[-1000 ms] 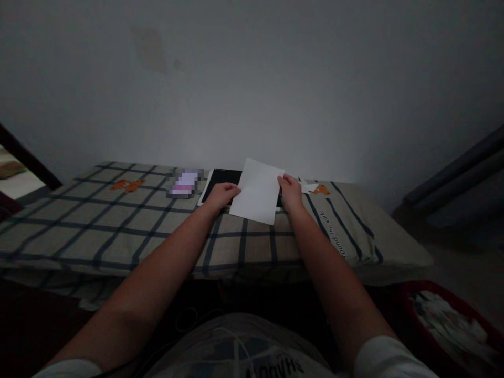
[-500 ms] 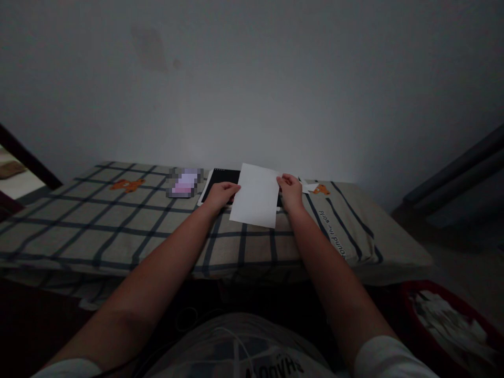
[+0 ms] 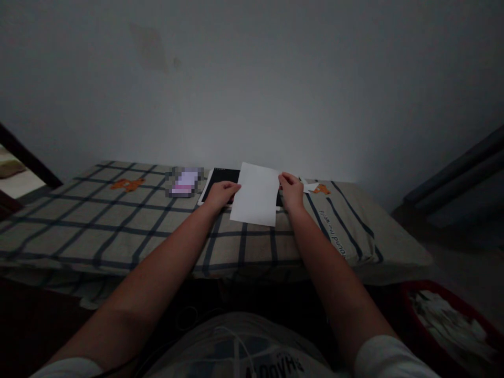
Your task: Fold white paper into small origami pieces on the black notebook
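A white sheet of paper (image 3: pixel 256 193) is held between both my hands over a dark tablet (image 3: pixel 219 179) that lies on a checked bedcover (image 3: pixel 118 226). My left hand (image 3: pixel 221 193) grips the sheet's left edge, fingers curled. On the sheet's upper right edge my right hand (image 3: pixel 290 190) pinches it. The paper hides most of the tablet.
A blurred pink and white object (image 3: pixel 185 182) lies left of the tablet. Small white paper scraps (image 3: pixel 309 186) sit to the right of my right hand. A red basket (image 3: pixel 444 320) with pale contents stands on the floor at the lower right. A plain wall rises behind the bed.
The sheet has come down a little and now lies flatter over the tablet. Both hands stayed on its edges.
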Demonstrator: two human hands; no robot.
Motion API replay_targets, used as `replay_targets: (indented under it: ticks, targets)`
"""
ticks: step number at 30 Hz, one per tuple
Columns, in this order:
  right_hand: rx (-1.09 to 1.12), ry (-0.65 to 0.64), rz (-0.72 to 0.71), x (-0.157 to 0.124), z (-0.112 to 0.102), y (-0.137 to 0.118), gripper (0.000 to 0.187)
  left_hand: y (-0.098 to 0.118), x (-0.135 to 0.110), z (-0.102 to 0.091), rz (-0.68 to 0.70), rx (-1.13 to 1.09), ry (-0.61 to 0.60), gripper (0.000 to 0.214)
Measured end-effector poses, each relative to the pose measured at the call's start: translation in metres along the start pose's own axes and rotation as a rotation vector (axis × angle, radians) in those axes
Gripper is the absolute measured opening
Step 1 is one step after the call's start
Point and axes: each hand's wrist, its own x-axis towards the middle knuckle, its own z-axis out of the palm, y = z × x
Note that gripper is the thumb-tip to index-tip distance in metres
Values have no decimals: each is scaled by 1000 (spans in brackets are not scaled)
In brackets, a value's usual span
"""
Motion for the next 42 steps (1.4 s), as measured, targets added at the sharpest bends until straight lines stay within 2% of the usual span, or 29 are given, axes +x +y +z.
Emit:
replay_targets:
  ticks: [3, 13, 19, 22, 25, 29, 33, 36, 42]
  targets:
    - [0, -25, 3, -2, 2, -2, 32, -1, 1, 0, 2, -30, 19, 29]
    - [45, -43, 142, -1, 3, 1, 20, -2, 3, 2, 7, -113, 43, 35]
    - [40, -164, 262, -5, 7, -2, 9, 0, 2, 2, 46, -106, 86, 35]
    - [58, -210, 312, -8, 9, -5, 5, 2, 1, 1, 114, 23, 162, 30]
    - [93, -230, 360, -9, 10, -7, 3, 6, -4, 1, 316, 231, 203, 25]
    - [146, -234, 394, -9, 10, -8, 3, 12, -13, 4, 650, 444, 20, 24]
    - [189, -225, 410, -10, 10, -9, 6, 10, -18, 13, 839, 576, -167, 24]
    - [224, -226, 395, -11, 11, -10, 9, 8, -18, 21, 895, 660, -255, 25]
    - [222, -301, 331, -14, 14, -9, 23, 9, -22, 31, 912, 816, -313, 22]
